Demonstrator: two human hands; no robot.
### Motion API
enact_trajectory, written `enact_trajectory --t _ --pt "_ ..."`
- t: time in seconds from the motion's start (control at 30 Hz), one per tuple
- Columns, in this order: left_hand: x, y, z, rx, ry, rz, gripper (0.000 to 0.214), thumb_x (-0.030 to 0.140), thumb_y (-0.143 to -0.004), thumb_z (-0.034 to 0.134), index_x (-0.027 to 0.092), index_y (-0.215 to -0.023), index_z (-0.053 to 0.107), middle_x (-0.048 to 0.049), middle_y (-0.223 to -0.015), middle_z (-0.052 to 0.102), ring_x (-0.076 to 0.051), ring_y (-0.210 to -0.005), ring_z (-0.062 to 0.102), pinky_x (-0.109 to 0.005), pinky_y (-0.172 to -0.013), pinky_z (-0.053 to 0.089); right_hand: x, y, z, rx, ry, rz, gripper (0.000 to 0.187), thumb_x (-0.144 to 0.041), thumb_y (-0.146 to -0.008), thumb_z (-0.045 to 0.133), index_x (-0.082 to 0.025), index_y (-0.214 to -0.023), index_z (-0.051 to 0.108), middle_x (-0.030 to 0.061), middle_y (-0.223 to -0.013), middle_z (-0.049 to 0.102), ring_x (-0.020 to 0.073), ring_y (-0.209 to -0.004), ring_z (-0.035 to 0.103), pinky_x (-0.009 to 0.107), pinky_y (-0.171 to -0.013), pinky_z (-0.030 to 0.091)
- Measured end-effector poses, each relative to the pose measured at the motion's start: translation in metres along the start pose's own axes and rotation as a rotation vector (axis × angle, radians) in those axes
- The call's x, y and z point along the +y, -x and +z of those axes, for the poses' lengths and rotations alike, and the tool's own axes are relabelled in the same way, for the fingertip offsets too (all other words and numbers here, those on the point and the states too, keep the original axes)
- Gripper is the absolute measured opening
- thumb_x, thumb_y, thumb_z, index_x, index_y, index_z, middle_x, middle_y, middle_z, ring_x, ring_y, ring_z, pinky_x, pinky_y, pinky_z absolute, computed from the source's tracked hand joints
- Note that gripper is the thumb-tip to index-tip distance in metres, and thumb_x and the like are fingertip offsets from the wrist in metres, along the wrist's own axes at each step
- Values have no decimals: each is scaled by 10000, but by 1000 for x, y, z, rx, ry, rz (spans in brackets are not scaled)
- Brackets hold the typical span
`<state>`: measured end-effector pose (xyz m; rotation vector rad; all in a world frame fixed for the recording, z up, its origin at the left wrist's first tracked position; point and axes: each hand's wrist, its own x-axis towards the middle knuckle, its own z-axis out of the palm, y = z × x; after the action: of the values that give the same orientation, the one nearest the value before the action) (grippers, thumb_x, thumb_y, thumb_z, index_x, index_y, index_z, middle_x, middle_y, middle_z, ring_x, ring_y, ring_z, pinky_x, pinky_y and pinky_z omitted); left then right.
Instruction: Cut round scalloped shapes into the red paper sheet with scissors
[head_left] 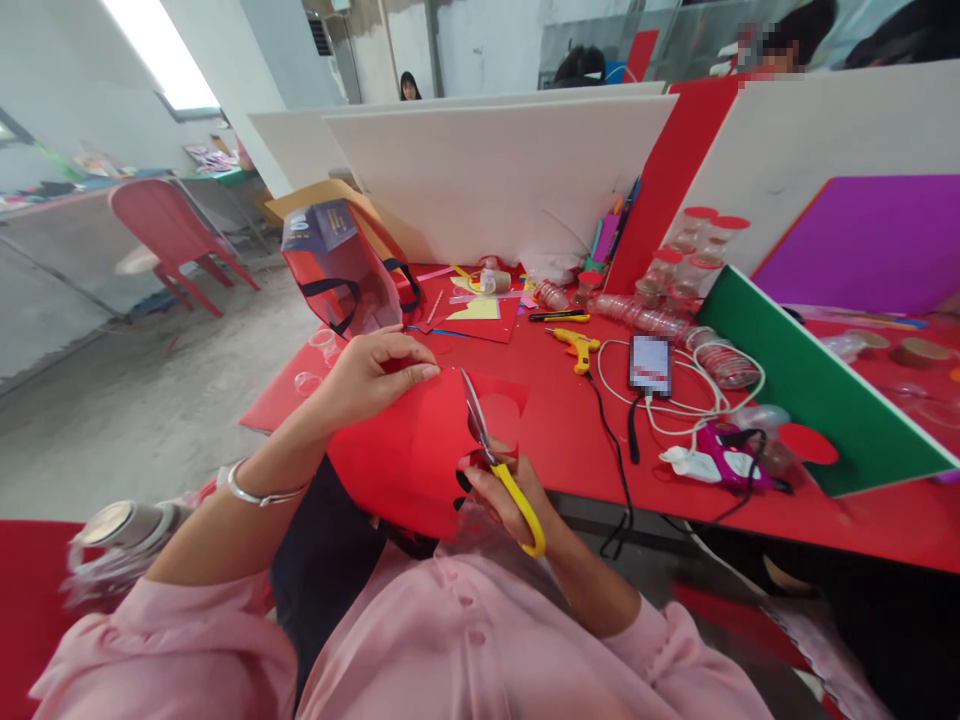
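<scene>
My left hand pinches the top edge of a red paper sheet and holds it up over my lap. My right hand grips yellow-handled scissors, fingers through the loops. The blades point up and away, and they sit in the sheet beside a rounded cut-out. A silver bracelet is on my left wrist. My sleeves are pink.
The red table carries a yellow glue gun, a phone with white cables, a purple tool, small jars, and green and purple boards. A red bag stands at its left corner. White partitions rise behind; other people sit beyond.
</scene>
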<state>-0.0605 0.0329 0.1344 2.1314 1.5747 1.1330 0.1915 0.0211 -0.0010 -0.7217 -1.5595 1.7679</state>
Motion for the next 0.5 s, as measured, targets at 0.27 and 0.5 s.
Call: enact_trajectory --t 0.27,0.5 --pt "-3 -1 0 5 19 13 234 415 -945 772 223 -818 815 -66 -857 842 -226 -860 751 -369 -860 608 -4 3 -3 -21 9 37 363 -576 -996 785 -220 -1017 717 -79 -610 460 101 -460 365 248 -455 268" --pt "-6 0 -1 -21 23 8 225 401 -947 768 220 -823 814 -73 -856 837 -220 -834 746 -362 -841 599 -3 3 -5 -13 65 5 330 -508 -1007 769 -191 -1097 784 -68 -611 461 111 -488 380 255 -464 266"
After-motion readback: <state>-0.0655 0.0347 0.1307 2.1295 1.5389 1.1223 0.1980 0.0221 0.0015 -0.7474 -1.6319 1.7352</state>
